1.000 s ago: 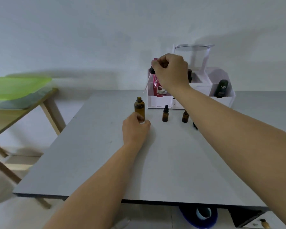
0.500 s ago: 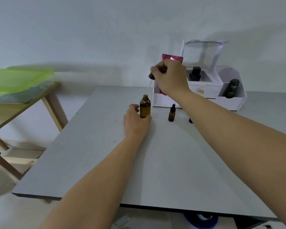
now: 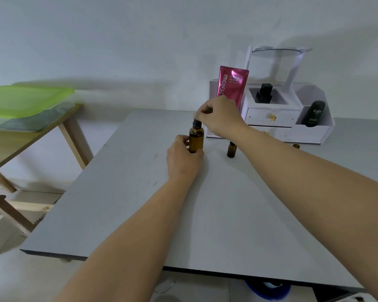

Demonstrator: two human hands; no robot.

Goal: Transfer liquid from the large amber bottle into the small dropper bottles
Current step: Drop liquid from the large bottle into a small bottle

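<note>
The large amber bottle [image 3: 196,141] stands upright on the grey table [image 3: 140,203]. My left hand [image 3: 182,160] grips its lower body from the near side. My right hand [image 3: 220,117] pinches the black dropper cap [image 3: 197,122], which sits at the bottle's neck. A small amber dropper bottle [image 3: 231,149] with a black cap stands just right of the large one. The top of another small bottle [image 3: 296,146] shows behind my right forearm; the rest of it is hidden.
A white cosmetic organiser [image 3: 273,118] stands at the back of the table, holding a pink tube [image 3: 232,85], a black bottle [image 3: 264,93] and a dark "Kahf" bottle [image 3: 314,114]. A wooden side table [image 3: 26,136] with a green lid [image 3: 24,101] stands to the left.
My right hand has come down from above with the dropper cap and brought it onto the large bottle's neck. My left hand has kept its grip on the bottle.
</note>
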